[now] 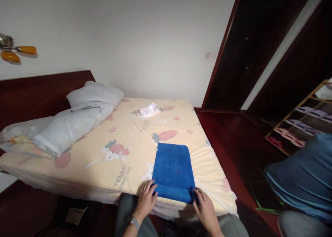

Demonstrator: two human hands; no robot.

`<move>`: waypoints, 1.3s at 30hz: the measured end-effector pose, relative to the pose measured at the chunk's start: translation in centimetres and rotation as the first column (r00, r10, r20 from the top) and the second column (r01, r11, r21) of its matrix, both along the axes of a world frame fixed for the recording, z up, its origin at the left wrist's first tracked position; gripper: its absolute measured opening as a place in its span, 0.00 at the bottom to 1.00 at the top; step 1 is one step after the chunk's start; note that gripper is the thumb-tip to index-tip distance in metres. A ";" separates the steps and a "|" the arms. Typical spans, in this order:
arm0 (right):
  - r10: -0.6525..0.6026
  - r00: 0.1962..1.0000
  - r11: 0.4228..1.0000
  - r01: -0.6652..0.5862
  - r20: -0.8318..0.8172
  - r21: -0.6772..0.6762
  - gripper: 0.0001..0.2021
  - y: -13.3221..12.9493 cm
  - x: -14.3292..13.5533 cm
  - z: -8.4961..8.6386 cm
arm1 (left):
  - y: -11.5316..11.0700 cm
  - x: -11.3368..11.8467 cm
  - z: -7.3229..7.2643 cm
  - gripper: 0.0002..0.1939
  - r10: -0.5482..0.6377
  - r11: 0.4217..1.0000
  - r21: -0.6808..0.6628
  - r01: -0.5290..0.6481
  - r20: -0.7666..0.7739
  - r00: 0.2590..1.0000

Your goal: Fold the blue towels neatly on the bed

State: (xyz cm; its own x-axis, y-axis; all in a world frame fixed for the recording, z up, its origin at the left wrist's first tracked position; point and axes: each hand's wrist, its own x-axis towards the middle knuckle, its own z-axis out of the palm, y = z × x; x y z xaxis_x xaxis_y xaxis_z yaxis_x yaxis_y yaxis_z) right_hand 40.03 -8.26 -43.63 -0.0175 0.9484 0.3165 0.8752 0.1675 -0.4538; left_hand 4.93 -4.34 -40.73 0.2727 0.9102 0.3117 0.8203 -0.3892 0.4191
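A blue towel (173, 166) lies flat on the bed near its front edge, with a narrow strip folded or rolled over along the near side. My left hand (147, 198) pinches the left end of that strip, and a watch is on its wrist. At the right end, my right hand (203, 204) has its thumb and fingers around the towel's near corner. The parts of the towel under my fingertips are hidden. A small pale tag shows at the towel's far left corner.
Grey bedding (85, 112) is heaped by the headboard (46, 88). A crumpled white plastic bag (148, 109) rests on the patterned sheet (103, 174). To the right are a person in a blue top (303, 176) and a rack with several slippers (290, 136).
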 end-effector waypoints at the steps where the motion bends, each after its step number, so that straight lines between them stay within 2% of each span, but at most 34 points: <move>1: 0.065 0.998 0.998 -0.065 -0.022 -0.017 0.24 -0.2 0.2 -0.4 | 0.0 -0.2 0.2 0.23 -0.084 0.995 -0.049 0.084 0.000 0.996; 3: 0.137 0.988 0.988 -0.142 -0.068 -0.066 0.29 -0.5 0.7 -1.1 | 0.2 -0.6 0.5 0.29 -0.192 0.969 -0.151 0.194 0.027 0.981; 6: 0.122 0.975 0.983 -0.144 -0.183 -0.110 0.29 -0.4 1.4 -1.6 | 1.0 -1.3 0.5 0.29 -0.180 0.948 -0.241 0.209 0.136 0.974; 10: 0.005 0.939 0.982 -0.071 -0.345 -0.178 0.22 0.8 1.6 -0.9 | 2.0 -1.5 -0.2 0.23 -0.087 0.952 -0.256 0.170 0.304 0.949; 14: -0.107 0.867 0.967 -0.023 -0.487 -0.254 0.23 2.7 1.3 0.5 | 2.9 -0.9 -0.9 0.18 0.085 0.968 -0.251 0.026 0.420 0.904; 18: -0.170 0.821 0.951 -0.007 -0.545 -0.308 0.23 4.5 1.0 1.1 | 4.3 -0.2 -1.5 0.22 0.257 0.934 -0.339 -0.111 0.425 0.868; 23: -0.253 0.822 0.940 0.084 -0.510 -0.332 0.32 6.1 0.6 0.4 | 6.0 0.6 -1.6 0.18 0.279 0.950 -0.239 -0.202 0.355 0.892; 26: -0.206 0.857 0.968 0.110 -0.473 -0.224 0.32 6.4 0.5 -0.3 | 6.3 1.0 -1.7 0.16 0.297 0.954 -0.126 -0.273 0.270 0.916; 29: -0.203 0.932 0.979 0.193 -0.300 -0.062 0.27 6.0 0.4 -0.5 | 5.7 1.5 -1.6 0.16 0.303 0.952 -0.013 -0.305 0.170 0.938; 30: -0.186 0.955 0.982 0.188 -0.231 -0.012 0.25 5.8 0.4 -0.4 | 5.4 1.6 -1.5 0.17 0.286 0.957 0.019 -0.291 0.129 0.949; 32: -0.073 0.992 0.996 0.078 -0.105 0.041 0.23 5.5 0.0 0.1 | 4.7 2.0 -1.0 0.19 0.180 0.981 0.063 -0.182 0.036 0.983; 35: 0.153 0.987 0.988 -0.152 0.048 -0.010 0.29 5.5 -0.8 0.7 | 4.1 2.3 0.1 0.24 -0.114 0.992 0.037 0.119 -0.106 0.988; 37: 0.203 0.972 0.978 -0.196 0.120 -0.068 0.33 5.7 -1.2 0.5 | 4.3 2.2 0.7 0.29 -0.250 0.968 -0.021 0.250 -0.168 0.954; 39: 0.196 0.966 0.979 -0.185 0.166 -0.081 0.34 6.2 -1.2 -0.1 | 4.9 1.9 0.9 0.32 -0.303 0.953 -0.066 0.296 -0.191 0.934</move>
